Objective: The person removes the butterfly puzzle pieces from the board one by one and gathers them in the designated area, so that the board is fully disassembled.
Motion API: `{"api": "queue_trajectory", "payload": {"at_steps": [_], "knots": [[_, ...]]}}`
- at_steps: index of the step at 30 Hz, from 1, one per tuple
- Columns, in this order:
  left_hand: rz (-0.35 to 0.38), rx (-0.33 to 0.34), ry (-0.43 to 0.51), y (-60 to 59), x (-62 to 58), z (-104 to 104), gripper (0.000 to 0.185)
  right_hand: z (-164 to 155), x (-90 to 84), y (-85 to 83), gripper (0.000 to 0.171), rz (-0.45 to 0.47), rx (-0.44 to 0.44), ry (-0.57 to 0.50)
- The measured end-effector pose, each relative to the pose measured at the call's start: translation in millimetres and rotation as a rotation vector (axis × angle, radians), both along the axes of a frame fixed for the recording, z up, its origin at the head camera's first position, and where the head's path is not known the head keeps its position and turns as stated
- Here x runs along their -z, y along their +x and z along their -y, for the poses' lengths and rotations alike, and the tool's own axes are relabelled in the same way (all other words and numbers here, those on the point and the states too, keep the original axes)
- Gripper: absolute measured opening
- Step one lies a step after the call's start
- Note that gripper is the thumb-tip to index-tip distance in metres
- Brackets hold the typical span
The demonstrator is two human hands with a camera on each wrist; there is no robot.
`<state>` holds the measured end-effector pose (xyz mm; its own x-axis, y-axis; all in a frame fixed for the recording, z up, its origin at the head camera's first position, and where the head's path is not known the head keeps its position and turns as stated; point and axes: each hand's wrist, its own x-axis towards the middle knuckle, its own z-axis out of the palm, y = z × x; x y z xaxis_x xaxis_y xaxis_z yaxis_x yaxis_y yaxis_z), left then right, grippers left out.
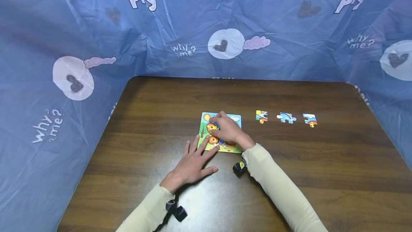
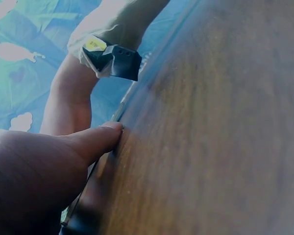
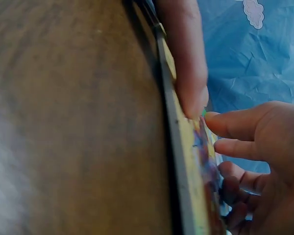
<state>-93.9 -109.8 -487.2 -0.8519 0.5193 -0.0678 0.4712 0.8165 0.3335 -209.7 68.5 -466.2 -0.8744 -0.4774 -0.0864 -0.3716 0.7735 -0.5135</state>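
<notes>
With the left grip (image 1: 192, 164) spread loosely on its edge, the puzzle (image 1: 214, 140) under the right grip (image 1: 229, 129) (pinching or pressing, I cannot tell) seems mid-fitting; next likely needs the pieces (image 1: 286, 117) rightward.

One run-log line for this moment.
left hand: fingertips on puzzle board | right hand: fingers at board's surface | three loose pieces: on table, right of board

I am in a curtained-off recording nook, though I cannot tell whether a home or a lab lies beyond it; blue sheeting (image 1: 193, 17) printed with hearts (image 1: 221, 46) and clouds (image 1: 256, 42) hangs behind my wood-grain desk (image 1: 145, 117) and along both sides; on each of my sleeves (image 1: 280, 185), at the wrist, sits a small black camera (image 1: 239, 169).
</notes>
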Motion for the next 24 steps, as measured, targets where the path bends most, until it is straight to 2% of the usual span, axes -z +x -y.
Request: {"api": "queue_trajectory", "payload": {"at_steps": [13,21,24], "knots": [[-0.012,0.004,-0.002,-0.2,-0.2,1,0.066,4,11.5,6.4,0.028,-0.087,0.048,-0.059],[-0.003,0.007,-0.011,-0.4,-0.5,0,0.066,6,10.6,4.7,0.046,-0.081,0.013,0.019],[-0.001,0.01,-0.012,-0.2,-1.0,0,0.066,7,10.7,5.0,0.046,-0.089,0.001,0.046]]}}
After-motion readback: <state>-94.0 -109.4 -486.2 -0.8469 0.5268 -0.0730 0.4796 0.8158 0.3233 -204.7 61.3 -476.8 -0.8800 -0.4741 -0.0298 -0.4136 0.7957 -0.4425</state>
